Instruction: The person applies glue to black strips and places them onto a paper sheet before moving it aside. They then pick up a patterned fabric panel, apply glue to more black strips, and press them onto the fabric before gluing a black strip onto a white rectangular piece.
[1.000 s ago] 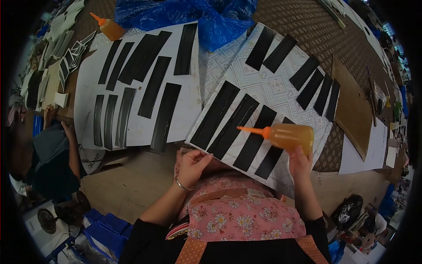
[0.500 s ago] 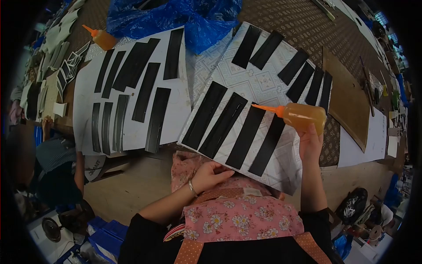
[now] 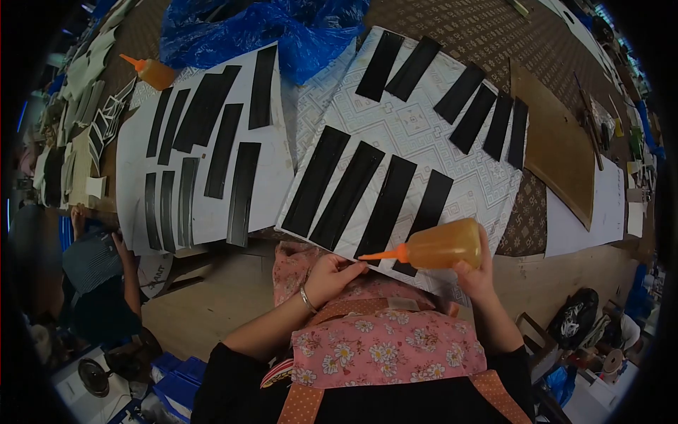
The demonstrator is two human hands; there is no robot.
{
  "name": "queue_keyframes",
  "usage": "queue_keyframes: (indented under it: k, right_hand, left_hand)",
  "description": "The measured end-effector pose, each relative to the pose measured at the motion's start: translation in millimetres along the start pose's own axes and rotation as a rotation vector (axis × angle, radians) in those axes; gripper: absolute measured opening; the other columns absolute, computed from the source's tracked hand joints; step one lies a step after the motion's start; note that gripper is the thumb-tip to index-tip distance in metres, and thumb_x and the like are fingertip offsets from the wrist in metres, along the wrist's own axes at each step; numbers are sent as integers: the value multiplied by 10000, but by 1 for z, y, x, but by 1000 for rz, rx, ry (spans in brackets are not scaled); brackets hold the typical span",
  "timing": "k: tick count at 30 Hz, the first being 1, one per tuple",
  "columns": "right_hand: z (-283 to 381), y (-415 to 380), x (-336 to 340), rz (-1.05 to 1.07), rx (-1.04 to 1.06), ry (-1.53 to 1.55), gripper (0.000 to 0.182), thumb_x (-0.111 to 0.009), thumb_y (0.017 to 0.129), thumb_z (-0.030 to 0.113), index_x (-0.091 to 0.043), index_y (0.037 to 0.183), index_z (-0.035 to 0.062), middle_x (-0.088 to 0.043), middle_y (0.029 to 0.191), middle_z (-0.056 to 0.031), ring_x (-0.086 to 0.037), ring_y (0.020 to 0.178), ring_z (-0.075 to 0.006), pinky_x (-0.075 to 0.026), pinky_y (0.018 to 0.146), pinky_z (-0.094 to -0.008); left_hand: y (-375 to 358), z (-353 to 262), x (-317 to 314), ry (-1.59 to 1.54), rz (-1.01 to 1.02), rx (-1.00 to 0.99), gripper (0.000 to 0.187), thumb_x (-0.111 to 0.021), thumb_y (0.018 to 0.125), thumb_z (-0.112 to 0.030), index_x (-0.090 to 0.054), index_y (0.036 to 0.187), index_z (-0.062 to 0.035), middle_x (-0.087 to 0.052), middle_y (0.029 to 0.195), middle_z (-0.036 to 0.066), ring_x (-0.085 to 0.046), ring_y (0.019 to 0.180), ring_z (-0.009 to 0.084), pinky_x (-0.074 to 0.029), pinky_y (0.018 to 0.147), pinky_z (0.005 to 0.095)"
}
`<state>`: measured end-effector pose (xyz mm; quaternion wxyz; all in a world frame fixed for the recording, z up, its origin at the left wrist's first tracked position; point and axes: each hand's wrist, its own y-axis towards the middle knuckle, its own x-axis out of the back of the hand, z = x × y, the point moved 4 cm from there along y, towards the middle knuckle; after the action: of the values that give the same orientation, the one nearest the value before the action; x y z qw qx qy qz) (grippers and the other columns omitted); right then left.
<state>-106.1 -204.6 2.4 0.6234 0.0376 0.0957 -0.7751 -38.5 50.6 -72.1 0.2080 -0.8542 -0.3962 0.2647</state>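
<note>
My right hand (image 3: 476,277) is wrapped round a squeeze bottle (image 3: 446,245) of amber liquid, tipped to the left. Its orange nozzle points at the near end of a black strip (image 3: 387,206); whether the tip touches cannot be made out. The bottle partly covers another black strip (image 3: 432,203). At the near edge of the white patterned board (image 3: 417,121), my left hand (image 3: 332,278) grips with the thumb on top and the fingers hidden below. Several more black strips lie on this board in two rows.
To the left, a white sheet (image 3: 271,192) carries several black strips. Behind it stands a second amber bottle (image 3: 157,73), near crumpled blue plastic (image 3: 282,35). A brown panel (image 3: 558,152) lies at the right. Another person (image 3: 95,275) sits at the far left.
My right hand has brought the bottle down and left, its nozzle moving from a strip's far end to its near end. My left hand stays at the board's edge.
</note>
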Motion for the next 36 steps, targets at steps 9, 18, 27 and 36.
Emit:
queue_keyframes:
  k: [9, 18, 27, 36]
  right_hand:
    - [8, 57, 69, -405, 169, 199, 618, -603, 819, 103, -246, 1318, 37, -450, 1180, -90, -459, 1094, -193, -369, 937, -333]
    - [-24, -29, 35, -148, -81, 13, 785, -697, 745, 191, -211, 1329, -5, -419, 1231, -102, -435, 1123, -206, -335, 964, -335]
    - [15, 29, 88, -412, 144, 368, 512, -579, 839, 127, -314, 1269, 44, -490, 1162, -88, -484, 1093, -212, -441, 878, -368]
    - [7, 25, 96, -414, 115, 176, 560, -601, 824, 111, -287, 1279, 15, -475, 1135, -71, -479, 1033, -165, -389, 892, -292]
  left_hand:
    - [-2, -6, -3, -19, 4, -41, 176, -593, 832, -136, -636, 908, 17, -652, 837, 51, -586, 754, 86, -457, 682, 216]
    - [-3, -9, -4, -20, 8, -15, 181, -592, 834, -139, -633, 934, 6, -647, 844, 44, -578, 763, 83, -454, 688, 211]
    - [3, -14, -37, 31, 221, 152, 263, -647, 789, -110, -603, 1022, 3, -618, 968, 39, -561, 868, 97, -445, 781, 232]
    - [12, -16, -44, 33, 59, 142, 271, -684, 750, -123, -625, 975, 17, -630, 927, 58, -581, 829, 118, -462, 742, 237]
